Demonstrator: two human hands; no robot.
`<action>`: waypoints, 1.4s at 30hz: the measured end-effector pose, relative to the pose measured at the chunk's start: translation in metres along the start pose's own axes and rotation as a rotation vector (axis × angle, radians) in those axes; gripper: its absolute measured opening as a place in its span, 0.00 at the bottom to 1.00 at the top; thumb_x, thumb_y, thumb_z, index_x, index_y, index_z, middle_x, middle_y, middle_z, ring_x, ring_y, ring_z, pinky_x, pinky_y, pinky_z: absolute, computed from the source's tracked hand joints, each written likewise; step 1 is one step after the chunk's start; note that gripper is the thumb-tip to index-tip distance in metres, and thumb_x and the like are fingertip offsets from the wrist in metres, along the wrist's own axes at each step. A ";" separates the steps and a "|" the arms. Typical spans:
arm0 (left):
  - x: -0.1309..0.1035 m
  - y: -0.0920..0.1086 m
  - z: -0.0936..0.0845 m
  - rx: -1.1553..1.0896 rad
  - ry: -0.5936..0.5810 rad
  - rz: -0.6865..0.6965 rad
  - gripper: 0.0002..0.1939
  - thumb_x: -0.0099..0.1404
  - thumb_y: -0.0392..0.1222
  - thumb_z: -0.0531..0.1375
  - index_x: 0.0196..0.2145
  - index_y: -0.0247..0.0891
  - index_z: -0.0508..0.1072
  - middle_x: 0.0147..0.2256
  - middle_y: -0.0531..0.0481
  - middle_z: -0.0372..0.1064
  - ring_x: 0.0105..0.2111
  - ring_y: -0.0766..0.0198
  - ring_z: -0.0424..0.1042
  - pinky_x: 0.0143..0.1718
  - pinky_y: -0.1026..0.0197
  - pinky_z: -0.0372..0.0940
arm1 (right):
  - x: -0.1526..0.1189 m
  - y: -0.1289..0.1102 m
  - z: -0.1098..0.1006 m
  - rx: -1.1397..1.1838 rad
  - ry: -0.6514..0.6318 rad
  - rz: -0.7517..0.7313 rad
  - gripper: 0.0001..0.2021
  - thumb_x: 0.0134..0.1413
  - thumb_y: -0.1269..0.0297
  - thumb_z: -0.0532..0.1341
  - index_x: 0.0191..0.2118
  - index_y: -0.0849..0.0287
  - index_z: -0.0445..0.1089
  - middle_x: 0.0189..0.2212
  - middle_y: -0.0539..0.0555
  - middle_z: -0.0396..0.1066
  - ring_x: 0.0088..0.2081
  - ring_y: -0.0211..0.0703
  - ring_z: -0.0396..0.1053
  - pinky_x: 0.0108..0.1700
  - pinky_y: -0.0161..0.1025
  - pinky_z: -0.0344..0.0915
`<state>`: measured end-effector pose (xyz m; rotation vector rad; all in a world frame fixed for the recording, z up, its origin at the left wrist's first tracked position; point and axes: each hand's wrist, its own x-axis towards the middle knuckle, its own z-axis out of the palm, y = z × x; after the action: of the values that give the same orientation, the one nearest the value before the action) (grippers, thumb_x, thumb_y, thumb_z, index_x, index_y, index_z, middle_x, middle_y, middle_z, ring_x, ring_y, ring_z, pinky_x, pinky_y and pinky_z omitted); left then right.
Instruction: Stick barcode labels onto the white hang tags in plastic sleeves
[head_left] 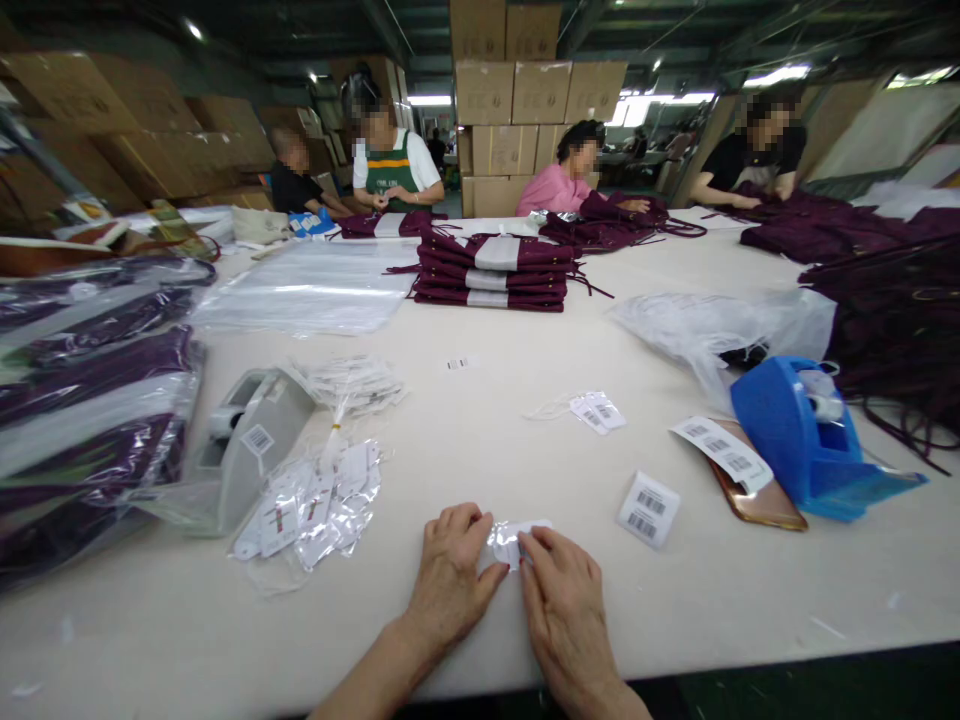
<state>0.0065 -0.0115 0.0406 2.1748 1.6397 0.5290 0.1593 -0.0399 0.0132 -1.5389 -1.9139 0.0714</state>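
Note:
At the near edge of the table, both hands are on a small clear plastic bag (504, 538) with something white in it, probably a tag. My left hand (454, 570) pinches its left side between thumb and fingers. On the right side, the curled thumb and fingers of my right hand (562, 590) press the bag, hiding part of it. A bagged barcode label (649, 510) lies to the right. Farther back are loose barcode tags (598, 411) with white strings. Left of my hands sits a tied bundle of bagged hang tags (322, 500).
A grey tape dispenser (259, 420) stands left, a blue one (799, 435) right. A barcode sheet (724, 452) overlaps a phone (780, 515). Folded maroon garments (491, 275) are stacked behind, near clear plastic bags (315, 285). Bagged garments (97, 420) lie left. Several people work across the table.

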 end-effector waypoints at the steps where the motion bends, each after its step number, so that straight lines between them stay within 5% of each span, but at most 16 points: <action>1: 0.001 0.001 -0.001 -0.002 -0.013 -0.020 0.16 0.54 0.36 0.60 0.42 0.38 0.69 0.42 0.46 0.65 0.44 0.54 0.62 0.44 0.51 0.58 | 0.000 0.004 0.000 -0.025 0.019 0.028 0.14 0.59 0.67 0.48 0.45 0.61 0.66 0.42 0.59 0.68 0.43 0.48 0.63 0.43 0.45 0.58; 6: 0.001 0.007 0.000 0.003 -0.030 -0.048 0.17 0.52 0.38 0.61 0.42 0.36 0.69 0.43 0.45 0.64 0.44 0.54 0.61 0.45 0.51 0.58 | 0.001 0.019 -0.001 -0.061 0.006 0.140 0.15 0.60 0.63 0.46 0.46 0.63 0.63 0.36 0.59 0.70 0.37 0.48 0.66 0.37 0.45 0.59; 12: -0.001 0.007 0.005 0.027 -0.017 -0.037 0.21 0.52 0.39 0.61 0.44 0.34 0.67 0.44 0.43 0.63 0.46 0.53 0.60 0.47 0.51 0.56 | 0.000 0.005 0.005 -0.037 0.040 0.135 0.15 0.59 0.65 0.47 0.47 0.67 0.62 0.36 0.62 0.69 0.37 0.50 0.66 0.38 0.46 0.60; 20: 0.001 0.008 0.001 0.049 -0.040 -0.054 0.15 0.55 0.38 0.58 0.42 0.36 0.69 0.43 0.45 0.64 0.45 0.55 0.61 0.45 0.53 0.56 | 0.006 -0.014 0.013 0.290 -0.087 0.192 0.16 0.54 0.70 0.48 0.47 0.61 0.62 0.34 0.56 0.72 0.35 0.45 0.69 0.39 0.45 0.63; 26: 0.002 0.003 -0.015 0.030 -0.150 -0.106 0.15 0.51 0.39 0.61 0.39 0.36 0.69 0.43 0.45 0.63 0.45 0.56 0.61 0.45 0.56 0.56 | 0.009 0.006 0.005 0.499 -0.104 0.299 0.15 0.55 0.67 0.48 0.47 0.61 0.63 0.37 0.57 0.70 0.38 0.43 0.68 0.41 0.41 0.66; 31: 0.006 0.003 -0.025 0.169 -0.213 -0.223 0.09 0.51 0.42 0.57 0.32 0.37 0.66 0.35 0.47 0.65 0.40 0.54 0.62 0.39 0.54 0.55 | 0.014 0.005 -0.003 0.470 -0.247 0.291 0.15 0.48 0.69 0.54 0.44 0.62 0.66 0.38 0.58 0.68 0.41 0.46 0.66 0.45 0.44 0.64; 36: 0.012 0.001 -0.020 0.159 -0.290 -0.240 0.05 0.48 0.39 0.56 0.26 0.38 0.63 0.31 0.48 0.65 0.35 0.56 0.64 0.34 0.58 0.54 | 0.034 -0.008 -0.011 0.449 -0.444 0.208 0.27 0.38 0.73 0.60 0.51 0.62 0.64 0.48 0.59 0.66 0.50 0.50 0.60 0.53 0.46 0.56; 39: 0.011 0.002 -0.017 0.061 -0.314 -0.255 0.05 0.48 0.37 0.55 0.26 0.39 0.61 0.26 0.52 0.65 0.29 0.60 0.65 0.29 0.62 0.53 | 0.042 -0.008 -0.011 0.482 -0.549 0.199 0.26 0.37 0.70 0.63 0.49 0.60 0.66 0.42 0.57 0.70 0.44 0.50 0.64 0.48 0.45 0.59; 42: 0.012 0.009 -0.020 -0.085 -0.323 -0.223 0.04 0.50 0.36 0.55 0.27 0.39 0.62 0.25 0.54 0.67 0.28 0.62 0.66 0.28 0.63 0.55 | 0.048 0.000 -0.010 0.662 -0.653 0.230 0.13 0.39 0.67 0.61 0.36 0.59 0.72 0.30 0.52 0.72 0.33 0.44 0.66 0.37 0.39 0.60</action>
<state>0.0068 -0.0005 0.0632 1.8697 1.6185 0.1691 0.1610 -0.0011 0.0426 -1.3305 -1.8565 1.3063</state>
